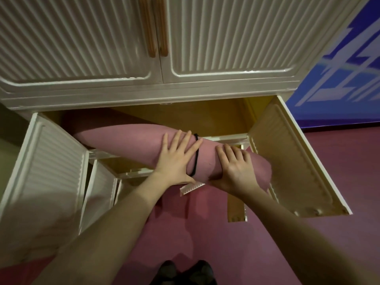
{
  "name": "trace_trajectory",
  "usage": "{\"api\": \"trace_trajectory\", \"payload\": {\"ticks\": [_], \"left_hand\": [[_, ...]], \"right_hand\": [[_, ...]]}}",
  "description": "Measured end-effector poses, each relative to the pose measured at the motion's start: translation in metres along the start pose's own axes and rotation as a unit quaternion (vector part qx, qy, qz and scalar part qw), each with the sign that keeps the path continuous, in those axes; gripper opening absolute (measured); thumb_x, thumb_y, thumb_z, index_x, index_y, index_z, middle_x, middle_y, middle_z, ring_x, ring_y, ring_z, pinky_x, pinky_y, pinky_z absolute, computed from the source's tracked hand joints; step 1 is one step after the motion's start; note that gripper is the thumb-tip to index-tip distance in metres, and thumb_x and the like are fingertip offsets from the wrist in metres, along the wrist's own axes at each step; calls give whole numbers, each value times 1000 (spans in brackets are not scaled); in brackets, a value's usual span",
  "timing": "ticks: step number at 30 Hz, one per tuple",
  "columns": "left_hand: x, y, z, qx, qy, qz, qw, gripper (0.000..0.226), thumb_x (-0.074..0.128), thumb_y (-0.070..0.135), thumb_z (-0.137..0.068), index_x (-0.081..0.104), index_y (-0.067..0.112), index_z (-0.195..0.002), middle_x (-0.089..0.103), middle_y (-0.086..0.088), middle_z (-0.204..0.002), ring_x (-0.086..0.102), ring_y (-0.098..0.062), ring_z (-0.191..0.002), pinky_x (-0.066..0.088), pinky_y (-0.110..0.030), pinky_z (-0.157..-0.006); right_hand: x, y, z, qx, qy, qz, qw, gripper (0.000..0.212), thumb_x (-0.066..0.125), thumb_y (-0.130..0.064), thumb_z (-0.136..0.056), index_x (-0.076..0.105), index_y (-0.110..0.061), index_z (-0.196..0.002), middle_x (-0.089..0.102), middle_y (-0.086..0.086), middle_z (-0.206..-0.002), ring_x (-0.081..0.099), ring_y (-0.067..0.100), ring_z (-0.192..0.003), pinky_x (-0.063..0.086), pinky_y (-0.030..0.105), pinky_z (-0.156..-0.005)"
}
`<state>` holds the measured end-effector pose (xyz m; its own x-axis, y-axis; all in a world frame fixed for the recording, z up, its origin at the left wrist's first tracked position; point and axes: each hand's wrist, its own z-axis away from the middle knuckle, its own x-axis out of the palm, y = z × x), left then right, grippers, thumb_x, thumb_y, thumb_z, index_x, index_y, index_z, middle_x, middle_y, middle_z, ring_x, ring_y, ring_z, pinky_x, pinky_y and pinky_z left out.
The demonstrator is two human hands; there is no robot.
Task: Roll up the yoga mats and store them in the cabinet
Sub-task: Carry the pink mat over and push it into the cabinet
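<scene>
A rolled pink yoga mat (131,140), tied with a black cord (196,155), lies slanted across the opening of the white cabinet (144,93). Its left end is inside the lower compartment and its right end sticks out toward me. My left hand (175,159) lies flat on top of the roll, fingers spread, just left of the cord. My right hand (236,169) wraps around the roll's near end, right of the cord.
Both lower cabinet doors stand open: the left door (43,161) and the right door (292,161). The upper doors with wooden handles (156,27) are closed. The floor (205,233) is pink-red. A blue patterned wall (349,68) is at right. My shoes (185,272) show at the bottom.
</scene>
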<state>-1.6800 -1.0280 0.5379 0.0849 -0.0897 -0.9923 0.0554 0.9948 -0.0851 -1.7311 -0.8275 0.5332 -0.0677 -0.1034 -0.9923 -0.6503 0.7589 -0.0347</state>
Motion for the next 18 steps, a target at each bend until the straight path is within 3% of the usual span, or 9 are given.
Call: {"api": "trace_trajectory", "payload": {"ticks": [3,7,11,15,18], "left_hand": [[6,-5,-2,10,4,-5,1000,125,55,85,-59,-15,35,-149,-4,-2,-161,-6,-34,-146,-10,-62,-109],[10,-13,-4,35,36,8,999,113,55,80,-67,-6,35,-151,8,0,-161,6,-32,-146,-5,-62,-110],[16,-17,-7,35,75,21,996,108,60,76,-66,12,31,-152,24,-1,-157,21,-32,-143,5,-61,-111],[32,-25,-19,44,207,3,977,108,72,71,-55,37,22,-144,50,-8,-140,47,-37,-125,29,-64,-102],[41,-32,-31,44,299,-6,953,106,74,69,-54,37,20,-141,55,-11,-135,52,-38,-118,34,-60,-99]], "right_hand": [[5,1,3,7,-8,-14,1000,96,54,-71,-61,55,-2,-127,58,20,-123,56,39,-108,42,47,-88],[16,8,1,-5,18,-11,1000,103,74,-69,-51,54,-3,-128,58,20,-124,57,39,-108,44,48,-89],[19,13,-7,-15,48,-3,999,105,78,-67,-45,56,-5,-127,60,18,-123,58,37,-107,44,48,-89],[22,20,-24,-43,95,24,994,103,76,-66,-47,56,-7,-128,59,17,-125,57,36,-110,43,46,-90],[24,27,-41,-69,139,56,986,103,78,-67,-48,55,-8,-130,59,18,-127,57,37,-112,43,47,-91]]}}
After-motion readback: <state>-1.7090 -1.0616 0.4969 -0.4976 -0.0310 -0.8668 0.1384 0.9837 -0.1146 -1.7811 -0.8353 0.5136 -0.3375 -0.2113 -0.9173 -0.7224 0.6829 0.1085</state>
